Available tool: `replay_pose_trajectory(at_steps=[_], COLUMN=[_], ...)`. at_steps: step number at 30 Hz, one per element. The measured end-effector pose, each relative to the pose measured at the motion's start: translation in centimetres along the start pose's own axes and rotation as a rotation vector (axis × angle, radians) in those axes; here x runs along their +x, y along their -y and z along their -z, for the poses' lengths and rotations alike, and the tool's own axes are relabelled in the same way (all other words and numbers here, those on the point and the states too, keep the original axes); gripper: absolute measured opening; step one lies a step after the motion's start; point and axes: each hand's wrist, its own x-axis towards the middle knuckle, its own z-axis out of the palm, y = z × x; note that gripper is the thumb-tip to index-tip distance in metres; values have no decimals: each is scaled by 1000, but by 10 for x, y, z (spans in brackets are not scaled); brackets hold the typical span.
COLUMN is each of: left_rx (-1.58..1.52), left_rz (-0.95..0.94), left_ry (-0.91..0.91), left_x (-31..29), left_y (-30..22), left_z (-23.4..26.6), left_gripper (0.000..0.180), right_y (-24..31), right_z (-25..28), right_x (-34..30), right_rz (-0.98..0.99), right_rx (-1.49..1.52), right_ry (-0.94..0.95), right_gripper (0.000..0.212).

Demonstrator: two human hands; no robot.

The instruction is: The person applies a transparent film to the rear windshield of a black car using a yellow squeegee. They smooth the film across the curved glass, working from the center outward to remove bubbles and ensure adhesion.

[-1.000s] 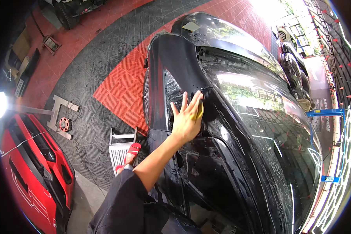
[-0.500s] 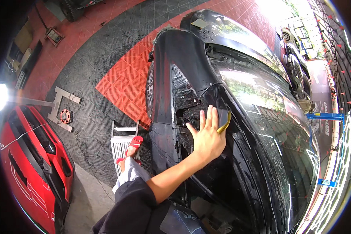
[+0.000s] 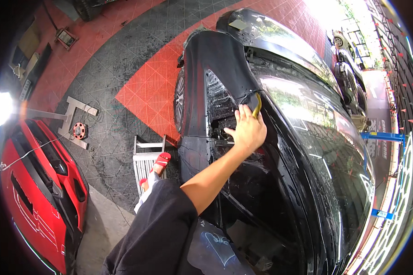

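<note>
My right hand (image 3: 249, 129) reaches over the side of a black car (image 3: 215, 55), back up, thumb apart and the fingers stretched forward and close together. A thin, curved yellow squeegee (image 3: 258, 104) sticks out past the fingers on their right side; the rest of it is hidden under them. Hand and squeegee lie against the dark trim at the lower end of the windshield pillar, beside a wet triangular glass pane (image 3: 218, 89). Below the hand the door's window area is dark and open. My left hand does not show.
My feet in red sandals (image 3: 161, 161) stand on a metal step stool (image 3: 147, 164) next to the car. A red car (image 3: 46, 178) stands at the left, near a lamp stand (image 3: 69, 120) and a red cable reel (image 3: 80, 131). The windshield (image 3: 303, 101) is at the right.
My right hand has slid forward along the car with the squeegee, and its fingers have drawn closer together. The view has shifted slightly.
</note>
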Motion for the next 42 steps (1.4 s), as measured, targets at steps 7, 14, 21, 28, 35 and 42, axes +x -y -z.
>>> replay_pose_trajectory(at_steps=[7, 14, 21, 28, 35, 42], left_rx=[62, 126, 176, 206, 106, 97], left_rz=[-64, -218, -335, -459, -560, -567], left_ry=[-20, -136, -121, -52, -144, -147], left_x=[13, 7, -5, -16, 10, 40], left_y=[0, 13, 27, 51, 51, 28], left_z=[2, -9, -19, -18, -17, -2], left_gripper=[61, 60, 57, 65, 62, 58], right_y=[4, 4, 6, -11, -16, -8], right_z=[3, 3, 5, 2, -1, -2], right_x=[1, 1, 2, 0, 1, 2], right_rz=[6, 1, -33, -19, 1, -31], right_rx=[0, 5, -2, -19, 34, 33], right_ry=[7, 13, 46, 62, 26, 30], right_gripper=[41, 41, 43, 45, 40, 42])
